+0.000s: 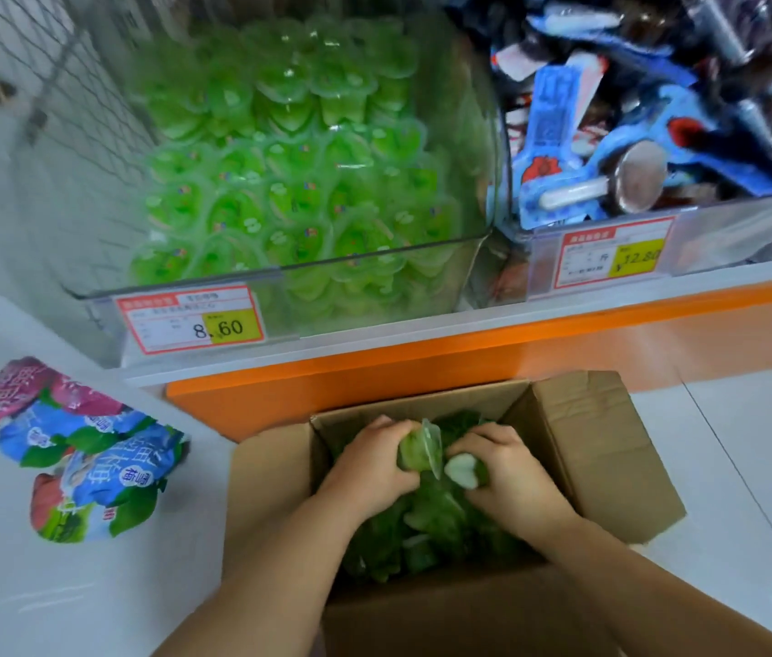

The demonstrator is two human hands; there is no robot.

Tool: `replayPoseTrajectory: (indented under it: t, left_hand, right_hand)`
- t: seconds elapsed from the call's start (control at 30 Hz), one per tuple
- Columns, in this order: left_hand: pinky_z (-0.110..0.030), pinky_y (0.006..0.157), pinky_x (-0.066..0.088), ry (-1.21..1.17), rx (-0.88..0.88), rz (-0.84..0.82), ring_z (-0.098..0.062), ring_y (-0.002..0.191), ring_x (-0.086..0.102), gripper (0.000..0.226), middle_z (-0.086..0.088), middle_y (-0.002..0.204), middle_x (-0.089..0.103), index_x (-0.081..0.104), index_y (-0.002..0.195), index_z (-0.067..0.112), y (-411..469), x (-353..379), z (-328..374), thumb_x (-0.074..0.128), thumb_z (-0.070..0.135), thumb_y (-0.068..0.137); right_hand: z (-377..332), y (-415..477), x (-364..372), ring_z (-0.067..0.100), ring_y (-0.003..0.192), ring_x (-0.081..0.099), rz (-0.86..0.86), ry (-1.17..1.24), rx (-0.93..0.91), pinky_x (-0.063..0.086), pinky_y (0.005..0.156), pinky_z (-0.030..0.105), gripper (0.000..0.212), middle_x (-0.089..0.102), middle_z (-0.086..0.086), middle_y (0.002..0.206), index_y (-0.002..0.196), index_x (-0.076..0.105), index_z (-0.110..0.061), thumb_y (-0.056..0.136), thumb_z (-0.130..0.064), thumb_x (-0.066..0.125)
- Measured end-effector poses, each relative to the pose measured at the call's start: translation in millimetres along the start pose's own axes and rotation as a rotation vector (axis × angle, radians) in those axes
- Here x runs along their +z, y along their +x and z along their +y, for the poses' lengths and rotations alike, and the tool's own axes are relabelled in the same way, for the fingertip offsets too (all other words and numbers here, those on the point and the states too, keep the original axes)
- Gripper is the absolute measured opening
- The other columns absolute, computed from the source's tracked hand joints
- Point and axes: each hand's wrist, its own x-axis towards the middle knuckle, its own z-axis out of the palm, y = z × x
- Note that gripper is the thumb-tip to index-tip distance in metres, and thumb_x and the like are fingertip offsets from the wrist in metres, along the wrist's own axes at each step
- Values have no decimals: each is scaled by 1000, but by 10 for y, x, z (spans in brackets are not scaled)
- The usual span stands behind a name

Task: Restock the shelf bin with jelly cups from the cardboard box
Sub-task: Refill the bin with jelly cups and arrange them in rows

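Note:
An open cardboard box (pixel 597 448) stands on the floor below the shelf, holding several green jelly cups (pixel 426 533). Both my hands are inside it. My left hand (pixel 369 467) grips a green jelly cup (pixel 414 450) near the box's far side. My right hand (pixel 512 471) grips another jelly cup (pixel 462 471), its pale heart-shaped bottom turned toward me. The two held cups touch each other. Above, the clear shelf bin (pixel 478 258) is piled with several green heart-shaped jelly cups (pixel 289 182).
A price tag reading 8.60 (pixel 192 320) hangs on the bin's front. To the right, another clear bin (pixel 729 230) holds blue-wrapped sweets. An orange shelf base (pixel 516 358) runs behind the box. Several colourful snack bags (pixel 85 452) lie on the white floor at left.

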Motion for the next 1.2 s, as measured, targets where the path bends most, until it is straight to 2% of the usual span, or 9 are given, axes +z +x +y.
replayPoseTrajectory:
  t: [0.13,0.23,0.37,0.47,0.63,0.73,0.8,1.0,1.2]
  left_hand:
    - [-28,98,40,24,72,59,-14,116,45,68,6,127,43,40,142,24,-325,-219,233,69,20,81]
    - [-23,86,39,31,144,140,-13,107,49,64,6,114,46,45,138,26,-646,-445,423,70,18,79]
    - [-26,91,40,64,248,229,-14,108,50,66,4,116,49,46,137,26,-1094,-786,704,72,21,76]
    - [-24,88,45,-36,321,293,-11,104,56,60,3,116,57,55,128,26,-1426,-1039,887,78,22,73]
    - [-22,84,49,-96,398,416,-12,103,61,58,3,115,64,57,126,20,-1822,-1635,1124,79,28,73]
    - [-34,96,45,-41,368,538,-22,115,56,66,-4,127,58,52,132,17,-1803,-1966,1130,78,31,73]
    - [-26,104,35,18,321,654,-18,124,48,70,-2,136,50,47,137,16,-1721,-2117,1119,77,29,75]
    - [-25,95,41,63,174,614,-26,117,56,74,-5,138,52,43,141,16,-1324,-2439,1010,77,28,77]
    - [-15,94,27,167,203,687,-14,123,43,66,0,133,45,44,139,20,-1095,-2334,865,73,28,80]
  right_hand:
    - [-241,-194,-308,14,115,40,64,17,-81,33,101,21,45,49,-5,121,117,62,-22,75,-7,71]
    - [-452,-337,-600,14,112,42,127,20,-144,28,91,15,44,52,-4,116,113,64,-19,72,-5,73]
    - [-789,-524,-1047,18,101,49,250,-9,-270,29,81,11,46,54,-6,103,104,68,-17,62,-1,77]
    - [-1103,-688,-1431,6,95,52,364,-3,-417,29,84,-2,44,58,-5,98,96,70,-18,56,-2,75]
    - [-1632,-823,-1982,7,95,52,515,-10,-567,32,85,2,41,58,-4,99,96,71,-16,57,-5,71]
    - [-1858,-629,-2128,12,99,51,515,-11,-497,28,82,2,44,54,-6,101,101,70,-18,62,3,74]
    - [-1958,-445,-2132,14,100,51,491,16,-451,29,81,7,42,54,-3,102,103,69,-17,66,2,73]
    - [-2057,101,-2138,11,85,56,386,177,-341,38,62,12,31,63,-6,92,102,67,-20,73,-11,73]
    - [-2002,398,-2122,9,81,56,241,211,-260,42,68,18,30,63,-3,91,97,66,-20,70,-15,79]
